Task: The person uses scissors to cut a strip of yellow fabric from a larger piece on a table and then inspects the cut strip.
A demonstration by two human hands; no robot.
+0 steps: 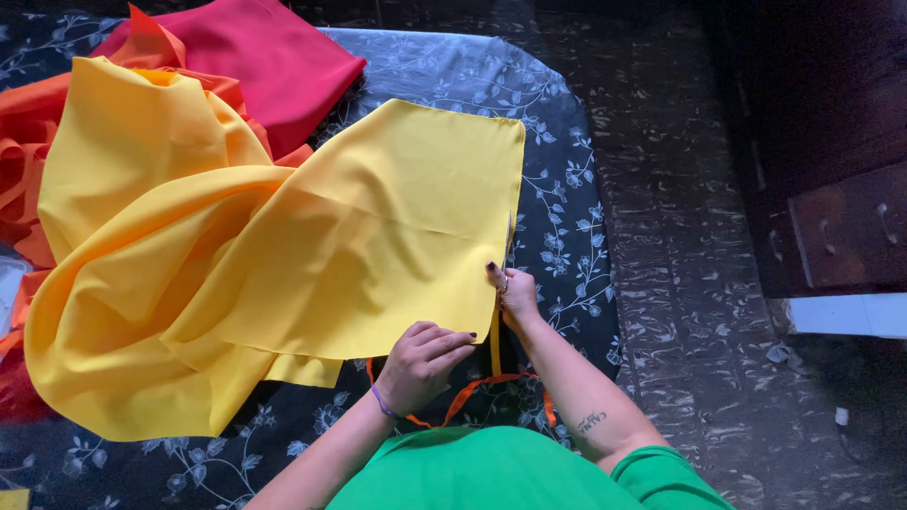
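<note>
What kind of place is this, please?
Probably a home sewing corner: a round table with a dark floral cover, piled yellow fabric and red fabric, and the right hand cutting with scissors.

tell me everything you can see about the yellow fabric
The yellow fabric is a large, plain, matte woven-looking cloth. Its right part lies flat and smooth on the table's dark floral cover, with a straight right edge. Its left part is bunched in loose folds over orange cloth. The left hand presses its near edge. The right hand works scissors along the right edge, and a narrow cut strip hangs there.
</note>
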